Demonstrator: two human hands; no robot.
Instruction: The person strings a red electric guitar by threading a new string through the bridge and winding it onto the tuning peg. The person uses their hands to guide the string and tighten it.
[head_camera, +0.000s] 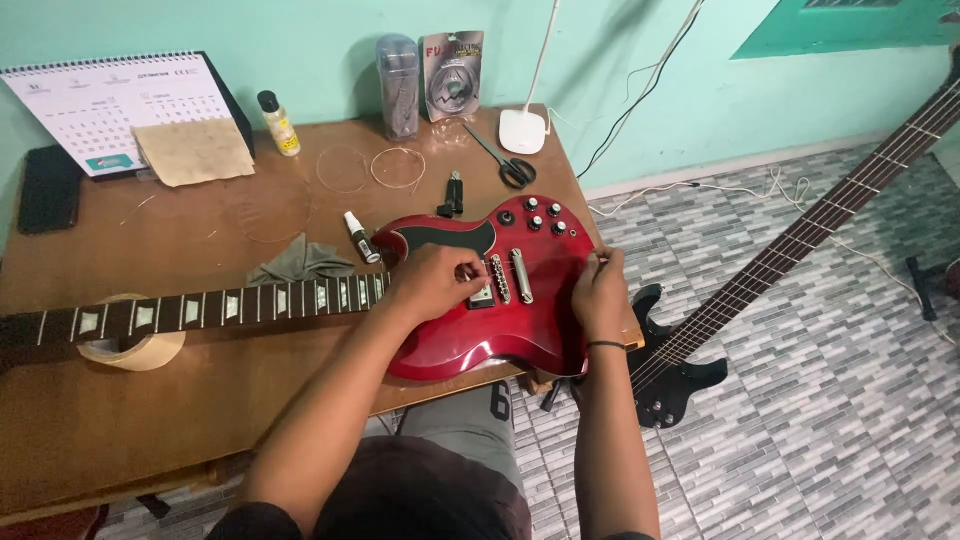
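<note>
Guitar: red electric guitar (470, 300) lies flat on the wooden table (200, 400), neck (220, 305) running left over a tape roll (135, 350).
Left hand (435, 283): fingers curled narrow over the pickup area by the bridge (500, 278) — pinching something fine; a string, I judge.
Right hand (598, 295): at the body's tail edge, fingertips pinched shut on a thin wire end, hard to see.
Technique: keep the wire taut and straight between both hands — no kinks.
Nearby: scissors (503, 160), coiled strings (398, 167), black bass guitar (680, 375) on the floor.
</note>
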